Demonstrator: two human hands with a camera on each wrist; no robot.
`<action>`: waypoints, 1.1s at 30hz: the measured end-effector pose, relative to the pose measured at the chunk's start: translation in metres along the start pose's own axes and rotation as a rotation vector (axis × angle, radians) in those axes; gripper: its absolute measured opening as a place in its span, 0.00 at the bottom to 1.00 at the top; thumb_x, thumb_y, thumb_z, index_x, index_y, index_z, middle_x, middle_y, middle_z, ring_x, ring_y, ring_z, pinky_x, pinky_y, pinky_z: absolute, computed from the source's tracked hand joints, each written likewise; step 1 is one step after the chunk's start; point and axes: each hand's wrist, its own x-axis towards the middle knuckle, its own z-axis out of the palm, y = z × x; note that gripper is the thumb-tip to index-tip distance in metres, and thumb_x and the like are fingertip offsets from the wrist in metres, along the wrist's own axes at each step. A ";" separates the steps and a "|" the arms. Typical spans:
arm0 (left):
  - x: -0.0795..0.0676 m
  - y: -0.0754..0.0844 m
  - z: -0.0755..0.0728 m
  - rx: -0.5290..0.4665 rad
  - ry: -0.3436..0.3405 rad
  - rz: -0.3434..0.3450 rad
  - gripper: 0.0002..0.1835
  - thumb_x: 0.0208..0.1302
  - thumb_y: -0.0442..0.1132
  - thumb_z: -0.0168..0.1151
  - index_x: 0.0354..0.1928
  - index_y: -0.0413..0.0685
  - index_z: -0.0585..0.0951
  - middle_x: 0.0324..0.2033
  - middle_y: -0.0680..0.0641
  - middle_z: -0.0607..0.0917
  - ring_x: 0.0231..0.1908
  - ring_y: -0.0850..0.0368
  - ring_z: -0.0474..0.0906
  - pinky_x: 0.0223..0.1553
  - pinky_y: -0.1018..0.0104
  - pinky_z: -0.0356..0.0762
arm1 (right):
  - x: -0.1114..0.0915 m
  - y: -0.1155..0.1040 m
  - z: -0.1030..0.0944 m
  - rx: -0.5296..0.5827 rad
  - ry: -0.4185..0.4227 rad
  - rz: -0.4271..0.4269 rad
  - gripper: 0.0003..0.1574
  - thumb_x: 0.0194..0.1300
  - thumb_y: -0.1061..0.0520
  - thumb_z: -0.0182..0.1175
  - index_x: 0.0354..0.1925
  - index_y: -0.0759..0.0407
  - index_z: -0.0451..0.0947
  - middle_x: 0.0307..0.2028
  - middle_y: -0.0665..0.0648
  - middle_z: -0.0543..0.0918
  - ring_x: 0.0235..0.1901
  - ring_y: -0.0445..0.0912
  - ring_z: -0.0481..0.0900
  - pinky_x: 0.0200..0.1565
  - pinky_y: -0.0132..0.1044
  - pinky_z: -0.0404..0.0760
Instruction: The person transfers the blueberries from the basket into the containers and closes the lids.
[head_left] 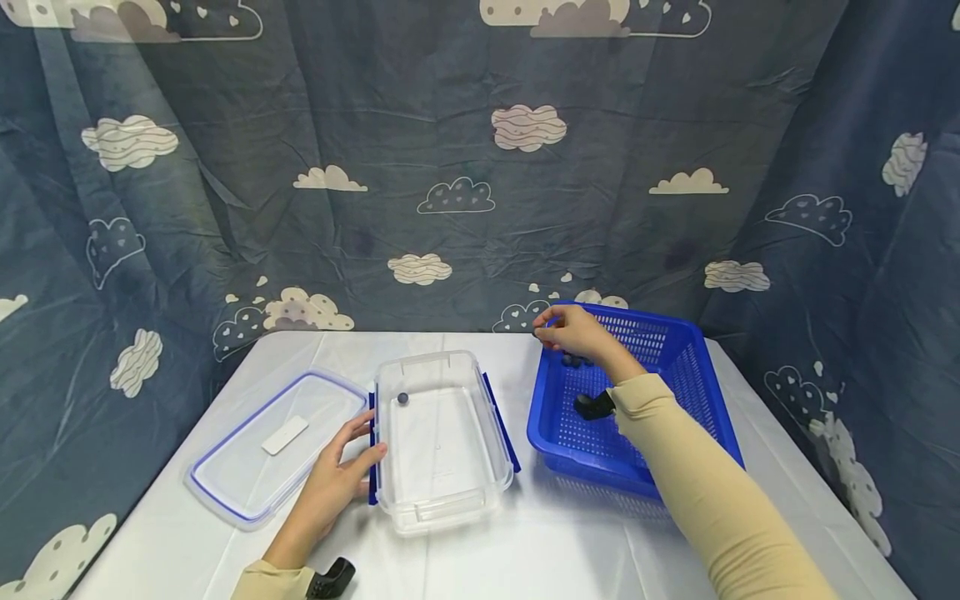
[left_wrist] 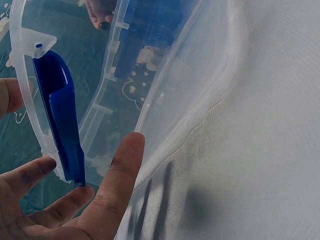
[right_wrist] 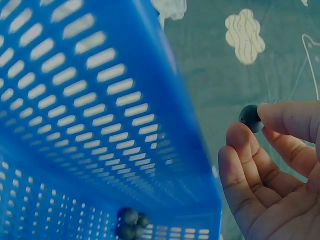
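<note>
While the right hand [head_left: 576, 332] pinches a small dark ball [right_wrist: 250, 119] between thumb and fingertips near the far left corner of the blue basket [head_left: 585, 471], a light, steady hold seems best, since something so round could slip and roll. Other dark balls [head_left: 576, 360] lie inside the basket, by that same corner. Left of the basket stands the clear container [head_left: 438, 450], a single ball [head_left: 402, 399] in it; the left hand [head_left: 337, 479], fingers spread, touches its side, which should steady it. Farther left lies the lid [head_left: 247, 458].
</note>
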 end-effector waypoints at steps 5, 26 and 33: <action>0.000 0.000 -0.001 -0.002 -0.002 0.001 0.34 0.78 0.37 0.63 0.82 0.53 0.66 0.76 0.36 0.64 0.55 0.39 0.86 0.42 0.53 0.94 | -0.001 -0.013 0.007 -0.010 -0.013 -0.022 0.16 0.79 0.57 0.61 0.58 0.66 0.81 0.40 0.63 0.89 0.40 0.49 0.85 0.50 0.46 0.90; 0.001 -0.001 -0.002 0.018 -0.002 0.006 0.34 0.78 0.39 0.64 0.82 0.54 0.66 0.76 0.36 0.64 0.55 0.39 0.86 0.43 0.56 0.94 | 0.006 -0.051 0.041 0.032 -0.107 -0.091 0.15 0.78 0.57 0.63 0.56 0.64 0.83 0.40 0.62 0.89 0.42 0.50 0.88 0.46 0.36 0.90; 0.002 -0.002 -0.003 0.019 -0.005 0.010 0.35 0.78 0.39 0.65 0.82 0.54 0.66 0.76 0.36 0.64 0.54 0.39 0.87 0.42 0.55 0.94 | 0.007 -0.061 0.057 0.029 -0.143 -0.090 0.15 0.79 0.55 0.62 0.56 0.62 0.84 0.43 0.63 0.89 0.46 0.54 0.88 0.46 0.35 0.90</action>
